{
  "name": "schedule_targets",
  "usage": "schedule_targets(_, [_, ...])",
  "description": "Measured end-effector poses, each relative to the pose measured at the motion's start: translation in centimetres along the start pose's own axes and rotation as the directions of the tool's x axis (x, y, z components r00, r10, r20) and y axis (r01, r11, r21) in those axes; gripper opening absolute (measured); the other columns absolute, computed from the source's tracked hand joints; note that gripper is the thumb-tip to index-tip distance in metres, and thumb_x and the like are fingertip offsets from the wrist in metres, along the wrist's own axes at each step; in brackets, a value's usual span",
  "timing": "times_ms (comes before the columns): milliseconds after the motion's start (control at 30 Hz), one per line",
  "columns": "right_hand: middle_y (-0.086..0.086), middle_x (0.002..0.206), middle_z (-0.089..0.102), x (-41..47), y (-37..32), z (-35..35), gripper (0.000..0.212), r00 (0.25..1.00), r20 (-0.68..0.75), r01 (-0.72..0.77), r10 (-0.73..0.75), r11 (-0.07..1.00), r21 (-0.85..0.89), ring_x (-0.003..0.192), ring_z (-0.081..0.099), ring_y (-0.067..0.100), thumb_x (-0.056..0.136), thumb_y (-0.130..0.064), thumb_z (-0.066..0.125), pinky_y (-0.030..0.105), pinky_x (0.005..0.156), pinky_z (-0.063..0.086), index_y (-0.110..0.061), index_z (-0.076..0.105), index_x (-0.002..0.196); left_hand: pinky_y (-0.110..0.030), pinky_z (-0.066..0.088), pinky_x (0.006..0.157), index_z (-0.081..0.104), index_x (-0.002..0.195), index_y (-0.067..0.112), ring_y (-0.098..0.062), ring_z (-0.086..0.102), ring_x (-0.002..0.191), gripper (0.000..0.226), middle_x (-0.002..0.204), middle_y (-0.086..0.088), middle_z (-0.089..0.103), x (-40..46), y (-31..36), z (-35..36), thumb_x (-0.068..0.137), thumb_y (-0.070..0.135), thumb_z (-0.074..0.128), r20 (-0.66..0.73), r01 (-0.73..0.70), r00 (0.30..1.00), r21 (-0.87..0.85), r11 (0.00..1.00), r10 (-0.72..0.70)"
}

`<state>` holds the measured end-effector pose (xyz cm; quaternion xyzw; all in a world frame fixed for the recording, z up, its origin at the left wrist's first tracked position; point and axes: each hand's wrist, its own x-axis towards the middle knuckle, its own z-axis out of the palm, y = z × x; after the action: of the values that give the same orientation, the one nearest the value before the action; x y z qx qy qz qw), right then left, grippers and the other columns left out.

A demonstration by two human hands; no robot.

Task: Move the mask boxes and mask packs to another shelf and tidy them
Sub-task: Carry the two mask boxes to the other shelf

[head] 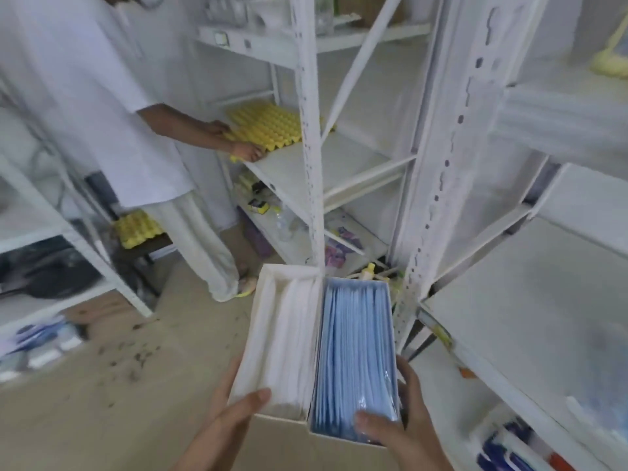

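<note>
Left hand: my left hand comes up from the bottom edge, thumb hooked over the near end of the white mask box, fingers wrapped along its outer left side, so I am gripping it.
Right hand: my right hand mirrors it, thumb lying on the plastic-wrapped masks at the near end of the blue mask box, fingers curled up the box's right wall; it grips that box.
Boxes: the two open boxes sit side by side, long walls touching, held out in the air in front of me above the floor, the white one on the left full of white masks, the blue one on the right full of blue masks.
Floor: beige floor below, with dark crumbs scattered on it.
Right shelf: a white shelf board just right of the boxes, its near part bare.
Shelving ahead: white perforated uprights with more shelves behind.
Other person: someone in white clothes stands at left, both hands on a yellow egg tray on a shelf; another yellow tray sits low behind them.
</note>
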<state>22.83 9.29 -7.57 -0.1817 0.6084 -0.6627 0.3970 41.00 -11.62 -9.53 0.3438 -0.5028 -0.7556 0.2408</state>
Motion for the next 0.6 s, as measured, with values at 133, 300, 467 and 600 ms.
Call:
schedule_targets(133, [-0.011,0.124,0.067,5.8,0.4,6.2,0.104,0.988,0.147,-0.043,0.041,0.999,0.012,0.115,0.065,0.018,0.035,-0.039,0.104,0.042,0.08,0.061,-0.052,0.054,0.125,-0.052,0.05,0.097,0.062,0.134,0.026,-0.031,0.066,0.12,0.09,0.132,-0.011,0.068,-1.1,1.6,-6.4,0.051,0.034,0.098,-0.158,-0.073,0.985,-0.049,0.996,0.064])
schedule_targets(300, [-0.002,0.119,0.072,11.8,0.5,16.0,0.096,0.917,0.357,-0.192,0.181,0.981,-0.003,0.108,0.071,0.026,0.041,-0.031,0.103,0.055,0.092,0.056,-0.053,0.056,0.122,-0.043,0.057,0.087,0.059,0.137,0.022,-0.03,0.069,0.115,0.095,0.127,-0.008,0.071,-2.5,3.8,-14.3,0.052,0.042,0.096,-0.377,-0.09,0.925,-0.095,0.991,0.048])
schedule_targets(467, [0.002,0.118,0.072,15.3,0.2,25.8,0.095,0.858,0.466,-0.213,0.218,0.975,-0.064,0.104,0.072,0.026,0.046,-0.032,0.1,0.042,0.079,0.057,-0.039,0.055,0.129,-0.04,0.048,0.098,0.052,0.141,0.032,-0.014,0.067,0.115,0.096,0.13,0.004,0.069,-3.5,6.9,-20.7,0.055,0.049,0.093,-0.492,-0.128,0.868,-0.104,0.986,0.061])
schedule_targets(600, [0.008,0.119,0.072,17.8,0.3,32.2,0.1,0.803,0.537,-0.238,0.257,0.965,-0.105,0.106,0.071,0.031,0.044,-0.03,0.1,0.043,0.079,0.057,-0.03,0.053,0.133,-0.032,0.049,0.092,0.05,0.14,0.032,-0.005,0.067,0.108,0.1,0.123,0.014,0.068,-3.3,9.4,-24.8,0.051,0.051,0.09,-0.62,-0.164,0.782,-0.12,0.979,0.055])
